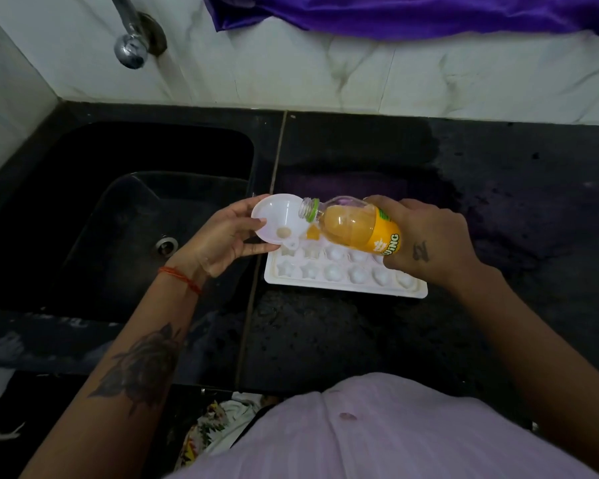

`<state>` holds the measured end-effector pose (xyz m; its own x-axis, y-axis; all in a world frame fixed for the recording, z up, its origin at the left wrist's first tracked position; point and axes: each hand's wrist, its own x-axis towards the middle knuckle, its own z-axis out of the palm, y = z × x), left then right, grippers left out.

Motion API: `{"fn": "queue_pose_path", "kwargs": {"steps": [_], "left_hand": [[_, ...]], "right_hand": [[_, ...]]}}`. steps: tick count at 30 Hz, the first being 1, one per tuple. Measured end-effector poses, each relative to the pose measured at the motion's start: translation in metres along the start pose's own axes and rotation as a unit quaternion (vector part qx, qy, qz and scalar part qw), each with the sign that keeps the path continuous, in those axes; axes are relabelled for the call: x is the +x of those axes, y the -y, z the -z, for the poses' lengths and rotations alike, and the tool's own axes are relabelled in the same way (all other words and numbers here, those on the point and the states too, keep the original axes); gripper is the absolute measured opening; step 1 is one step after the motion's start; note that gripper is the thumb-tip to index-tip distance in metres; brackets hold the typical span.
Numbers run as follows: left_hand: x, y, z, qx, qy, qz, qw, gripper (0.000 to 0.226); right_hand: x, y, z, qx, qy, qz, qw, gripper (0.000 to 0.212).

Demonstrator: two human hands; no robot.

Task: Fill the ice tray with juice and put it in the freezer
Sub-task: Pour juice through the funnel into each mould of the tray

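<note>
L hand (222, 236) grips white funnel (277, 219) over far-left corner of ice tray (343, 276), R hand (426, 236) wraps tilted juice bottle (353, 224), mouth over funnel, tray on black counter (498, 202) beside sink (146, 202).

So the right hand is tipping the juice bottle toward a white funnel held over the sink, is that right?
Not quite. The head view shows the white funnel, held by the left hand, over the ice tray on the counter, not the sink. The right hand does tip the juice bottle.
</note>
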<state>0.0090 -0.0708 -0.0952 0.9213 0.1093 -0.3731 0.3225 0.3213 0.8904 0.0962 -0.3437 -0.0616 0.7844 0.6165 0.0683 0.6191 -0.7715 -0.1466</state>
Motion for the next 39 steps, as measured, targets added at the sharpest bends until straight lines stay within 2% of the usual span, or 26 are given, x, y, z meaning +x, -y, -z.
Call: {"fn": "queue_pose_path", "kwargs": {"steps": [13, 20, 39], "left_hand": [[-0.001, -0.004, -0.005, 0.018, -0.039, 0.014, 0.999, 0.036], [-0.003, -0.005, -0.006, 0.025, -0.038, 0.027, 0.999, 0.028], [-0.003, -0.004, -0.009, 0.024, -0.038, 0.036, 0.998, 0.029]], "right_hand": [[0.001, 0.003, 0.008, -0.066, 0.006, 0.016, 0.998, 0.078], [0.003, 0.007, 0.011, -0.073, 0.012, 0.016, 0.997, 0.079], [0.004, 0.007, 0.010, -0.104, 0.003, 0.020, 0.994, 0.078]]}}
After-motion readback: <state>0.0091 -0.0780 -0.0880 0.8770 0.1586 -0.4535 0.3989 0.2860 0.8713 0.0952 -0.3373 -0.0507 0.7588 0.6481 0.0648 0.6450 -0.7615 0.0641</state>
